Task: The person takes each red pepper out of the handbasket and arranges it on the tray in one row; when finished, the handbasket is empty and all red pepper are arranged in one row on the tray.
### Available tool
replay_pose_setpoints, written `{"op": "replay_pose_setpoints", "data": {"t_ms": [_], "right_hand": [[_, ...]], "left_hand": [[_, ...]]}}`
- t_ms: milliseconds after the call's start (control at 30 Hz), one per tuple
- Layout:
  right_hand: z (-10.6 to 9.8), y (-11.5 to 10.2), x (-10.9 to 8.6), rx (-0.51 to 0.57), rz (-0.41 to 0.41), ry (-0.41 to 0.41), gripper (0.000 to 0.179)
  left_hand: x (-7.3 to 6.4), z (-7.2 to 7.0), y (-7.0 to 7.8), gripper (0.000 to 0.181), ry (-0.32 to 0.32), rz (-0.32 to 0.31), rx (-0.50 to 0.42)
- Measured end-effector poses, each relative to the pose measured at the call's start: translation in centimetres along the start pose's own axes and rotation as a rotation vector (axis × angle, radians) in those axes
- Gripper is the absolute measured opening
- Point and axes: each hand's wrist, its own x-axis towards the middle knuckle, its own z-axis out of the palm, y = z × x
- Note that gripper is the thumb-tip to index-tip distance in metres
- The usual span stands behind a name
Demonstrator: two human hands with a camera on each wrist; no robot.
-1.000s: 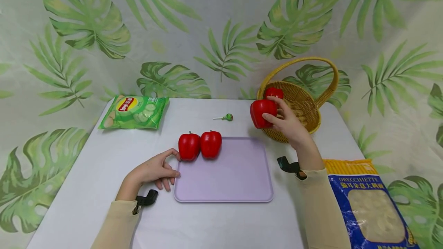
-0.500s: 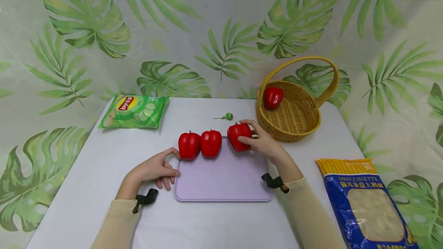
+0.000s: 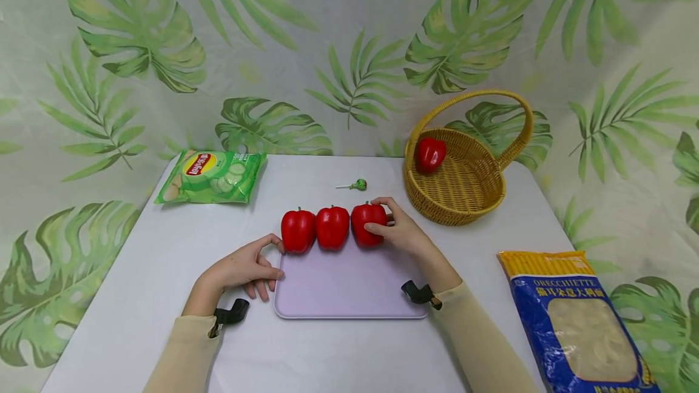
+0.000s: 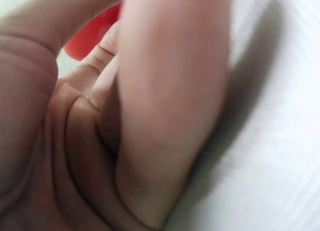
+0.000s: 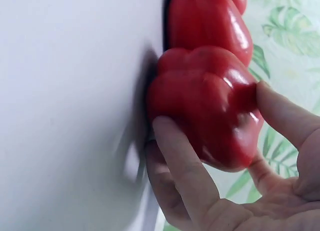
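Note:
My right hand [image 3: 401, 229] holds a red bell pepper [image 5: 205, 106] at the back of the lilac tray [image 3: 349, 287], with thumb and fingers spread round its side. To its left, two more bell peppers, a middle one [image 3: 332, 228] and a left one [image 3: 298, 231], stand in a row along the tray's back edge, stems away from me. My left hand [image 3: 240, 268] rests at the tray's left edge, its index fingertip by the left pepper and its thumb at the rim. In the left wrist view, bent fingers [image 4: 170, 91] cover most of the scene.
A wicker basket [image 3: 455, 199] with another red pepper [image 3: 430, 154] inside stands at the back right. A lollipop [image 3: 357, 185] lies behind the tray. A green chip bag [image 3: 213, 178] is at the back left, a blue pasta bag [image 3: 579, 320] at the right.
My right hand has brought the bell pepper from beside the basket leftward and down onto the tray, up beside the middle pepper. My left hand stays at the tray's edge.

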Motion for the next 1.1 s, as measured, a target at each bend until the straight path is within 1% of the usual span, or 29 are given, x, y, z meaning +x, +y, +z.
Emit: {"op": "replay_pose_setpoints", "data": {"t_ms": [367,500,633,733,833,933,1100], "right_hand": [[1.0,0.1,0.2,-0.076,0.027,0.082,0.062],[1.1,0.1,0.2,-0.065,0.037,0.08,0.066],[0.7,0.0,0.1,-0.053,0.039,0.056,0.073],[0.0,0.1,-0.1,-0.029,0.024,0.04,0.076],[-1.2,-0.1,-0.5,0.02,0.003,0.051,0.077],[-2.7,-0.6,-1.2,0.073,-0.022,0.081,0.077],[-5.6,-1.5,-2.1,0.089,-0.081,0.145,0.076]], "left_hand": [[0.0,0.0,0.0,0.053,0.003,-0.007,0.002],[0.0,0.0,0.0,0.053,0.005,-0.008,0.003],[0.0,0.0,0.0,0.053,0.006,-0.008,0.001],[0.0,0.0,0.1,0.053,0.005,-0.007,-0.001],[0.0,0.1,0.1,0.053,0.005,-0.007,-0.002],[-0.1,0.1,0.2,0.053,0.005,-0.009,-0.005],[-0.2,0.1,0.3,0.053,0.004,-0.009,-0.007]]}}
